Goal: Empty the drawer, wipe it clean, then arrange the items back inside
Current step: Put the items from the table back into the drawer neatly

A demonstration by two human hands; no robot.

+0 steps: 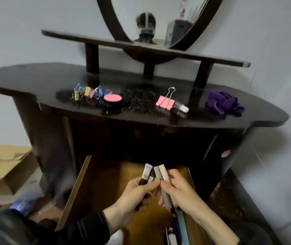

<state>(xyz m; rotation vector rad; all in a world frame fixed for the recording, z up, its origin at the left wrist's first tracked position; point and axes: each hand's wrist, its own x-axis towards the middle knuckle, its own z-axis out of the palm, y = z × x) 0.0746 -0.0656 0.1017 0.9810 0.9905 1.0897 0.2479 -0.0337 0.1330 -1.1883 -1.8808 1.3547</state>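
Drawer [88,184] pulled open, wooden inside; pens [176,225] lie along its near right side. Over the drawer, left hand [134,193] grips a dark-capped tube [146,172], right hand [178,190] pinches two pale tubes [162,171], thumbs almost touching. On the tabletop [35,76] above the drawer: small binder clips [88,92], pink compact [112,98], big pink clip [165,102], white-capped bottle [181,106], purple cloth [224,103]. Left of the drawer, an open cardboard box [5,167].
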